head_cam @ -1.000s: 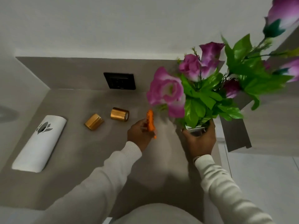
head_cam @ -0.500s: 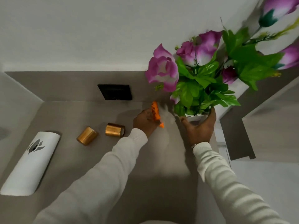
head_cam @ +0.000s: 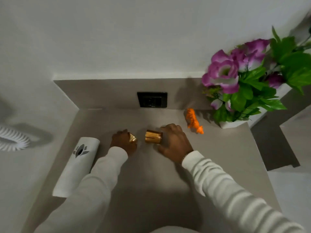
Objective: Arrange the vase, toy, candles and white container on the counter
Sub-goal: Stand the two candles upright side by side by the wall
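Observation:
A white vase (head_cam: 233, 123) with purple flowers and green leaves stands at the counter's back right corner. An orange toy tiger (head_cam: 194, 121) stands just left of it. Two gold candles lie on their sides mid-counter. My left hand (head_cam: 123, 142) is closed around the left candle (head_cam: 132, 138), which is mostly hidden. My right hand (head_cam: 175, 142) has its fingers on the right end of the right candle (head_cam: 152, 136). A white container (head_cam: 76, 165) with a dark lotus logo lies on its side at the left.
The grey counter (head_cam: 218, 157) ends in a grey backsplash with a black socket plate (head_cam: 152, 102). A white coiled hose (head_cam: 12, 140) hangs on the left wall. A step down lies past the counter's right edge.
Both hands let go of the toy tiger and the vase, which now stand at the back right. The hands moved left onto the two gold candles.

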